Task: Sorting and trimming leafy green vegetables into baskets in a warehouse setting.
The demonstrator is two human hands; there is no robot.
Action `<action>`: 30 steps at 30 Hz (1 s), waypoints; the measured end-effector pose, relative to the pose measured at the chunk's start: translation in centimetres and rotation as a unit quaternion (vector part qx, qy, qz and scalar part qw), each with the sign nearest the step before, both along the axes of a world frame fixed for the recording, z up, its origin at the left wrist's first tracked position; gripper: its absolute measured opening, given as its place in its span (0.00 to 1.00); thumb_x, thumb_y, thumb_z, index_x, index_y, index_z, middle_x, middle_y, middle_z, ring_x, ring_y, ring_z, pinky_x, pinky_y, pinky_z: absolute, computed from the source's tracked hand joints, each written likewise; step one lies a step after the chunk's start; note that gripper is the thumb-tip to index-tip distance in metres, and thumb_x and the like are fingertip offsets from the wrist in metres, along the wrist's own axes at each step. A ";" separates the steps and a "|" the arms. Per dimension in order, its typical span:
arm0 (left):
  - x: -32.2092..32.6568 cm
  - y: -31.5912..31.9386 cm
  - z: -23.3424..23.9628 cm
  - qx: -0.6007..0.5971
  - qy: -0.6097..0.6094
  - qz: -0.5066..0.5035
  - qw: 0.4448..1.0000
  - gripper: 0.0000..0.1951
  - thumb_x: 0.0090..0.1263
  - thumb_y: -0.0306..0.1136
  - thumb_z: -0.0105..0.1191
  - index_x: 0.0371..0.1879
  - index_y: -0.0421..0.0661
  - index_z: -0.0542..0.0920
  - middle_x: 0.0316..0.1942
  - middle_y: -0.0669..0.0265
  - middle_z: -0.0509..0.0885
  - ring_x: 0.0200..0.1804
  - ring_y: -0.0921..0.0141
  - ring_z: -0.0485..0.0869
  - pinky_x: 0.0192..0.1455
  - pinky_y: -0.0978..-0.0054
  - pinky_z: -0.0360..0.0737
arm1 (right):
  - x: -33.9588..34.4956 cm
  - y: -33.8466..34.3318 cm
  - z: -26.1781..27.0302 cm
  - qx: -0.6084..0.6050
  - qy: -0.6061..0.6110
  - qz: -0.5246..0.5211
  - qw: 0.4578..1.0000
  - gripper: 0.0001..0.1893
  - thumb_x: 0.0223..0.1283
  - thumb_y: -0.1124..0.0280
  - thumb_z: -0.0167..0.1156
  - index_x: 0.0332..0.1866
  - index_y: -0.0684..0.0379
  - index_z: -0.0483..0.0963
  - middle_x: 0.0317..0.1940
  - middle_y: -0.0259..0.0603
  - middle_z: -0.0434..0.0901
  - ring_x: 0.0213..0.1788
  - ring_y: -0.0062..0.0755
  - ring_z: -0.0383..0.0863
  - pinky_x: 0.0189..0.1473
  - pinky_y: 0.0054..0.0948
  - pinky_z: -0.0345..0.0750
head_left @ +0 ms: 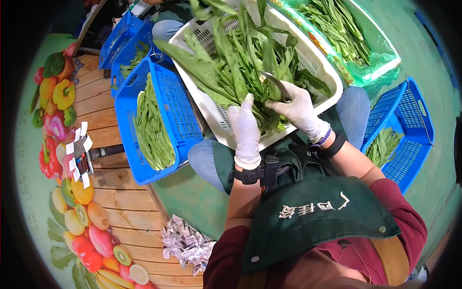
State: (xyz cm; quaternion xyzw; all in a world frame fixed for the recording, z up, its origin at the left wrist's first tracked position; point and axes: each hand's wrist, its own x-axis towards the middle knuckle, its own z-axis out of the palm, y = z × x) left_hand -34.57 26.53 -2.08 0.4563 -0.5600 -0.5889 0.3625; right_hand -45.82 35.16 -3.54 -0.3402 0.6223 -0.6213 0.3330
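Observation:
A white perforated plastic crate [334, 77] rests before me, heaped with long green leafy vegetables [231, 61]. Over its near side, my gloved left hand [245, 126] grips a bunch of these greens at the base, thumb pointing up. My gloved right hand [297, 104] is at the bunch's right side and holds a small curved knife [276, 83] with its blade towards the leaves. The fingertips of both hands are close together around the stems. Leaves partly hide the blade and the stem ends.
A blue basket of greens [124, 144] stands left, with more blue baskets [117, 43] behind. Another blue basket [408, 159] is at right. A green-lined box [389, 65] of greens lies back right. Crumpled newspaper [186, 242] lies on wooden slats [126, 202]. A person's knee [168, 29] shows beyond.

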 end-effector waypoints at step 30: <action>0.1 2.7 -6.0 0.169 -0.024 -0.151 0.974 0.14 0.66 0.23 0.51 0.50 0.34 0.73 0.45 0.59 0.80 0.44 0.67 0.80 0.47 0.70 0.78 | -0.7 -0.2 2.2 0.132 0.266 0.072 0.952 0.28 0.47 0.67 0.67 0.58 0.54 0.75 0.32 0.52 0.83 0.35 0.42 0.84 0.41 0.34 0.80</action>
